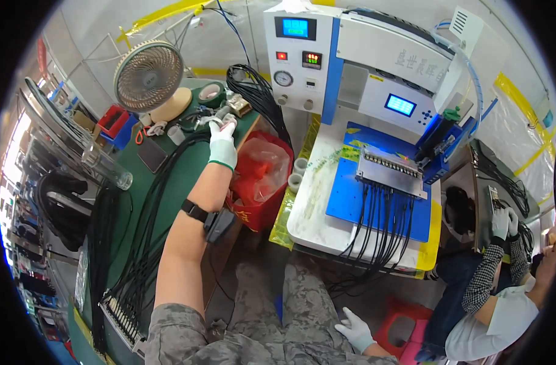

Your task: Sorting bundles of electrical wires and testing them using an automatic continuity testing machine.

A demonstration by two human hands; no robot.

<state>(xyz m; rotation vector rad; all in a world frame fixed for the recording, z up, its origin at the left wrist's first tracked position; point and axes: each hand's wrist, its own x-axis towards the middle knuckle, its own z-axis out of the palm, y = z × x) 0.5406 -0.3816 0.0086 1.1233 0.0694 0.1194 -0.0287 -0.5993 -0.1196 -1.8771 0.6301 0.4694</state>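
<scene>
My left hand (pixel 222 143), in a white glove with a green cuff, reaches to the far right corner of the green table (pixel 145 210). Its fingers are closed at a cluster of small grey and whitish items; what they hold is too small to make out. A roll of tape (pixel 211 94) lies just beyond. My right hand (pixel 355 330), gloved in white, rests low by my right knee with fingers apart and nothing in it. Ahead on the machine's blue plate (pixel 345 204) sits a metal fixture (pixel 387 173) with a row of black cables (pixel 384 213) hanging toward me.
A fan (pixel 149 76), a phone (pixel 151 154) and cable bundles (pixel 150 207) occupy the left table. Another cable fixture (pixel 121 319) lies at its near edge. A red bag (pixel 248 210) stands between table and machine (pixel 305 67). At right, a co-worker (pixel 497 322) handles cables beside a red stool (pixel 399 322).
</scene>
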